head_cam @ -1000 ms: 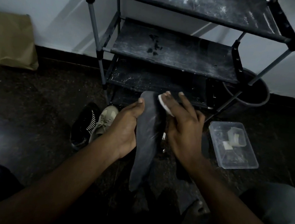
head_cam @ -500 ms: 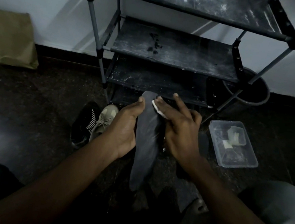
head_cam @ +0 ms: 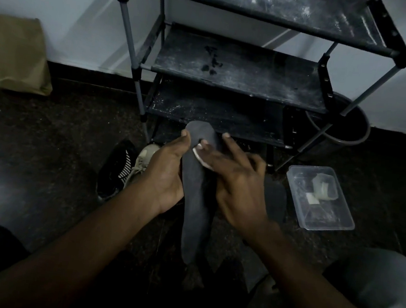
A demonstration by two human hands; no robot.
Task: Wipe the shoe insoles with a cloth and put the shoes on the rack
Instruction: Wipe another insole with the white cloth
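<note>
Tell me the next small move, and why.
Probably draw the cloth down the insole toward its near end: the right hand presses it near the far tip, the left hand grips the edge, and most of the insole lies below.

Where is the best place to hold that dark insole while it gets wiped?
Its long left edge, near the middle, coming from the left, as the left hand grips it. The insole is thin and long, so this braces it and leaves its face free for the cloth under the right hand.
</note>
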